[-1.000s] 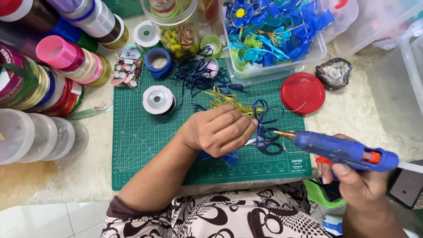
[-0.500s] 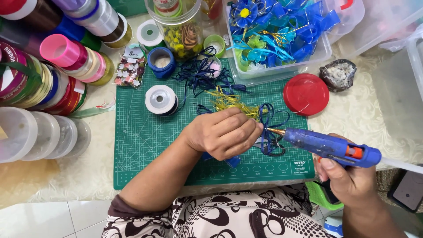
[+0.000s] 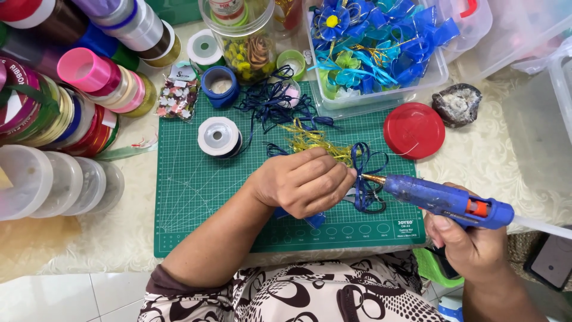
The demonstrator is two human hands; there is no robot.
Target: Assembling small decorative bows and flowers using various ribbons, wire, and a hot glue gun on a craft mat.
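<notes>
Left hand [image 3: 304,182] pinches a dark blue ribbon bow [image 3: 364,179] over the green cutting mat [image 3: 196,191], bow at its fingertips. Right hand [image 3: 471,244], to the right, grips a blue glue gun [image 3: 444,197], nozzle touching the bow. Bow is looped, with gold strands [image 3: 313,140] behind.

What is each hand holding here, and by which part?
Left hand pinches the dark blue ribbon bow at its centre knot. Right hand holds the blue glue gun by its handle.
</notes>
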